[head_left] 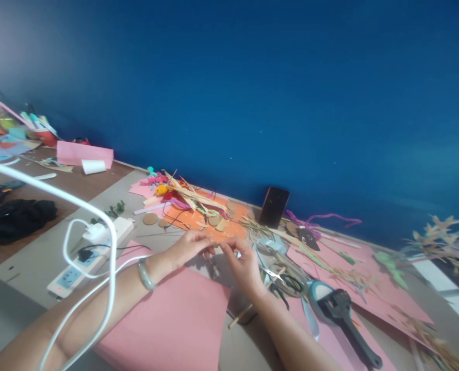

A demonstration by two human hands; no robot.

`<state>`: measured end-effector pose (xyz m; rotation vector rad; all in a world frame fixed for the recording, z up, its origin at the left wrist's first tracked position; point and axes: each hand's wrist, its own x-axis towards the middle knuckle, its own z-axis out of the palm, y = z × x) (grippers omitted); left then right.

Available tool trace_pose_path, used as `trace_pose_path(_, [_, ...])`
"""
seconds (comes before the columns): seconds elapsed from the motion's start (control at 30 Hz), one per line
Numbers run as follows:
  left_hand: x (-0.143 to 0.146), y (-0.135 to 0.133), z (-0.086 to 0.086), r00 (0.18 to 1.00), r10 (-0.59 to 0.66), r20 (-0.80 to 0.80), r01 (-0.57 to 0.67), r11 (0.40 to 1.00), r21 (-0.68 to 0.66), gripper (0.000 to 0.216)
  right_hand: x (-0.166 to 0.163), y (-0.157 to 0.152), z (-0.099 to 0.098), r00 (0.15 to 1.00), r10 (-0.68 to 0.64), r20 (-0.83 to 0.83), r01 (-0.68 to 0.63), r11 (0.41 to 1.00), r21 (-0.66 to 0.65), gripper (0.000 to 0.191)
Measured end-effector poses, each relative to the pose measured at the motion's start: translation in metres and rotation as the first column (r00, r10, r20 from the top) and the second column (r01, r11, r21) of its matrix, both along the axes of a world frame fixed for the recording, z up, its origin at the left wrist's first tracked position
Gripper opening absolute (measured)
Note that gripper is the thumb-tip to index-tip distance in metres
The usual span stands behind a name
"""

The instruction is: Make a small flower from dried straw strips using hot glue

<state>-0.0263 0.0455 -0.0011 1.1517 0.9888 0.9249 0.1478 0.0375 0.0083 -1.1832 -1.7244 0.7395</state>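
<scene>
My left hand (pixel 194 246), with a pale green bangle (pixel 146 274) on its wrist, is closed in a pinch over the middle of the table. Close beside it, my right hand (pixel 242 261) pinches too, thumb and fingertips together. The fingertips of both hands nearly meet; whatever lies between them is too small and blurred to name. Beyond the hands lies an orange sheet (pixel 198 222) with dried straw strips (pixel 193 195) and round cardboard discs. Under my left forearm is a pink sheet (pixel 179 319). Scissors (pixel 279 281) lie to the right of my right hand.
A white cable (pixel 111 257) loops up in front of my left forearm, near a power strip (pixel 94 257). A phone (pixel 275 206) leans against the blue wall (pixel 252 103). To the right are a tape roll (pixel 317 294) and a dark grey clamp-like tool (pixel 347 322).
</scene>
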Motion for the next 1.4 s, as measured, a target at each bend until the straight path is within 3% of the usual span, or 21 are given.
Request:
trace_pose_path(0.2, [0.002, -0.002, 0.004, 0.997, -0.045, 0.056, 0.05, 0.996, -0.077, 0.026, -0.002, 0.0, -0.002, 1.0, -0.012, 0.003, 0.012, 1.0, 0.017, 0.023])
trace_pose_path(0.33, [0.002, -0.003, 0.007, 0.991, -0.015, 0.129, 0.034, 0.988, -0.152, 0.025, -0.002, 0.0, -0.004, 0.997, -0.029, -0.065, 0.023, 0.995, -0.095, 0.029])
trace_pose_path(0.47, [0.002, -0.003, 0.006, 0.987, 0.014, 0.158, 0.004, 0.993, -0.118, 0.027, 0.0, 0.001, -0.003, 0.988, -0.041, -0.15, 0.012, 0.982, -0.188, 0.038])
trace_pose_path(0.67, [0.004, -0.004, 0.008, 0.991, 0.026, 0.134, -0.008, 0.991, -0.136, 0.03, -0.001, 0.001, -0.006, 0.982, -0.017, -0.19, -0.023, 0.978, -0.206, 0.023])
trace_pose_path(1.0, [0.0, -0.002, 0.007, 0.979, 0.002, 0.204, 0.027, 0.99, -0.14, 0.019, 0.004, 0.003, 0.004, 0.944, -0.088, -0.319, -0.01, 0.955, -0.295, 0.027])
trace_pose_path(1.1, [0.001, -0.002, 0.006, 0.977, 0.003, 0.213, 0.03, 0.988, -0.154, 0.021, 0.005, 0.004, 0.008, 0.947, -0.102, -0.305, 0.017, 0.963, -0.269, 0.024])
trace_pose_path(1.27, [0.004, -0.005, 0.006, 0.985, -0.004, 0.17, 0.032, 0.987, -0.16, 0.025, -0.001, 0.001, 0.004, 0.971, 0.057, -0.231, -0.122, 0.954, -0.275, 0.024])
trace_pose_path(1.4, [0.003, -0.004, 0.006, 0.989, -0.032, 0.142, 0.049, 0.992, -0.116, 0.028, -0.003, -0.001, 0.0, 0.973, 0.015, -0.229, -0.08, 0.958, -0.275, 0.026])
